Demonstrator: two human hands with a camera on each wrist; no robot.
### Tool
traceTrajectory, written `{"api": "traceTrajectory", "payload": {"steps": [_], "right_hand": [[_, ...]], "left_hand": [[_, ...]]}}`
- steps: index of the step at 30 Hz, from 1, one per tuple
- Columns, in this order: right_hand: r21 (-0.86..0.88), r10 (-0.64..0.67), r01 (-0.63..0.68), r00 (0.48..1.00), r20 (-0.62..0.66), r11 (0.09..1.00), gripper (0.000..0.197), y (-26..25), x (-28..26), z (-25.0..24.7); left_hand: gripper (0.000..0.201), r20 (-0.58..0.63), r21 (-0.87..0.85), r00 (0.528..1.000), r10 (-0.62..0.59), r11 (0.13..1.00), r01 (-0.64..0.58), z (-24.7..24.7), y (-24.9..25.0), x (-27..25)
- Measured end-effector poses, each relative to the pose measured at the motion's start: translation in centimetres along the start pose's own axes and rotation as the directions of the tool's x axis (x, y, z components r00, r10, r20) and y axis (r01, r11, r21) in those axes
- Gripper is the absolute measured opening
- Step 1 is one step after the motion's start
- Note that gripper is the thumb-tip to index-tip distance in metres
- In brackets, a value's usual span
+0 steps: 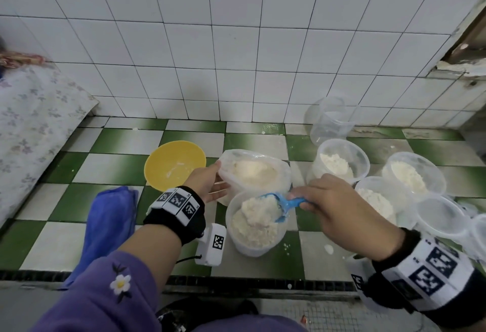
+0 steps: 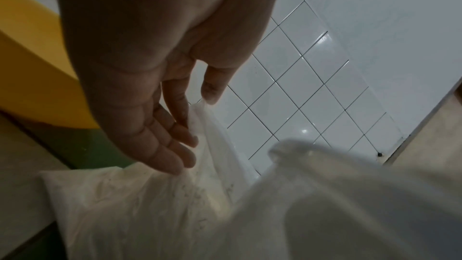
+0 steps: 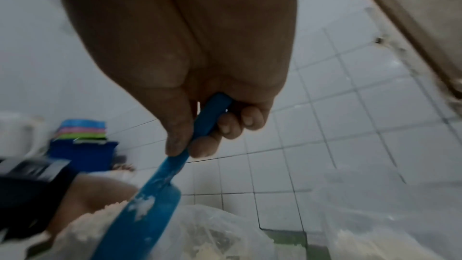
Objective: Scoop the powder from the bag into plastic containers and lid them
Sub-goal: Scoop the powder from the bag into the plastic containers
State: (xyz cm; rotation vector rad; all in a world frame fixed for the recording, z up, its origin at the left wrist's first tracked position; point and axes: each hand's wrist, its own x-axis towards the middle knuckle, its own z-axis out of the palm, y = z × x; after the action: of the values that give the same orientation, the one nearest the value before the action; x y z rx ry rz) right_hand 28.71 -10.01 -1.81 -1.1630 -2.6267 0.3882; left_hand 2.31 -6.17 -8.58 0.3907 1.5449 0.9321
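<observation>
Fingers (image 3: 226,127) of the right hand (image 1: 339,205) curl round the handle of the small blue plastic scoop (image 1: 280,206), its heaped bowl over the round clear plastic container (image 1: 253,226) on the floor just in front of the soft translucent powder bag (image 1: 253,172); left hand (image 1: 207,181) holds the bag's rim up, thumb and forefinger pinching the film, other fingers straight against it; flimsy film probably slumps unless held at the rim; loose powder spills easily, so the scoop wants keeping level, gripped by the handle.
</observation>
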Motion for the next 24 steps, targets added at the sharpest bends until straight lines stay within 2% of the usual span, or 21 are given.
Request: {"api": "traceTrajectory", "payload": {"steps": [3,5,9,14,17,20,22,24], "right_hand": [[-0.303,-0.184,0.165,0.982,-0.037,0.939,0.04,-1.3,-0.3,0.9],[-0.378,-0.274,0.237,0.961,-0.044,0.895,0.041,-1.8,-0.5,1.3],[-0.392,-0.349,0.288,0.933,-0.093,0.874,0.034,-1.5,-1.1,1.9],[-0.329,-0.315,0.26,0.941,-0.126,0.908,0.035,-0.9,-1.7,2.1],[-0.188,-0.207,0.173,0.962,-0.179,0.967,0.042,-0.6,-2.1,2.2],[0.138,0.044,-0.013,0.974,-0.224,0.99,0.033,-0.3,-2.1,2.0],[0.343,0.269,-0.195,0.946,-0.181,0.919,0.026,-0.3,-1.8,1.1],[0.44,0.43,-0.339,0.894,-0.124,0.832,0.024,-0.1,-1.0,0.2]], "left_hand": [[0.027,0.005,-0.024,1.0,-0.003,1.0,0.003,0.1,-0.1,-0.2],[0.027,0.004,-0.037,1.0,-0.007,0.999,0.007,0.1,-0.1,-0.2],[0.027,0.005,-0.051,1.0,-0.012,0.999,0.012,0.1,-0.3,-0.3],[0.029,0.011,-0.05,1.0,-0.018,0.999,0.019,-0.1,-0.3,-0.3],[0.03,0.014,-0.037,1.0,-0.025,0.999,0.025,-0.2,-0.2,-0.4],[0.03,0.033,0.01,0.999,-0.036,0.999,0.036,-0.3,-0.2,-0.4],[0.033,0.063,0.044,0.996,-0.055,0.998,0.053,-0.3,-0.2,-0.4],[0.036,0.095,0.072,0.993,-0.076,0.995,0.069,-0.3,-0.3,-0.4]]}}
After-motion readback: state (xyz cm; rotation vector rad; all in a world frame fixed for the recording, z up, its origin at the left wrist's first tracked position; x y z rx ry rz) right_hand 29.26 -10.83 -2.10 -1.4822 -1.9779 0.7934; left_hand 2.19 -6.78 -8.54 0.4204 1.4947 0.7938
